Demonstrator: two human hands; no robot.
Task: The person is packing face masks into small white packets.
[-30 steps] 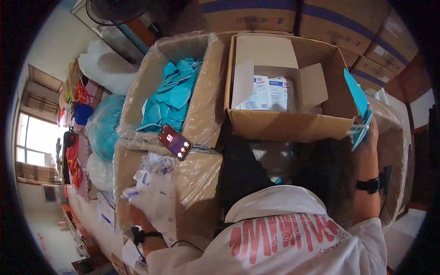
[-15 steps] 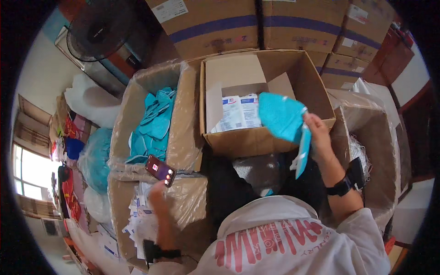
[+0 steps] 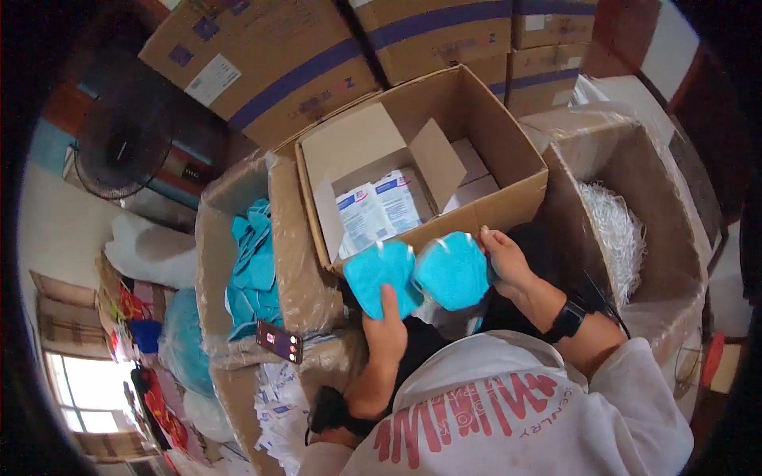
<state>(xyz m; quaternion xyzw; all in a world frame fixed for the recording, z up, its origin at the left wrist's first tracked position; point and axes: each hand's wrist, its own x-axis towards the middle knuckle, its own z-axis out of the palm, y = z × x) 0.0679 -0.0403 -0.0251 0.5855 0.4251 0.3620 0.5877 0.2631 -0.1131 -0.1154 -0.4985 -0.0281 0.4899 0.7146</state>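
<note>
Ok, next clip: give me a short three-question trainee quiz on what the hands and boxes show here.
1. True or false: both hands are on the turquoise masks.
2. Multiple choice: where does the phone lie? A) inside the open carton with the white packets; B) on the plastic-wrapped edge of the left box that holds a teal pile; C) in the right box with white shreds.
3. Short answer: what is worn on the right wrist?

Key
1. True: the left hand has its thumb on one mask, and the right hand grips the other.
2. B.
3. A black band, like a watch.
</note>
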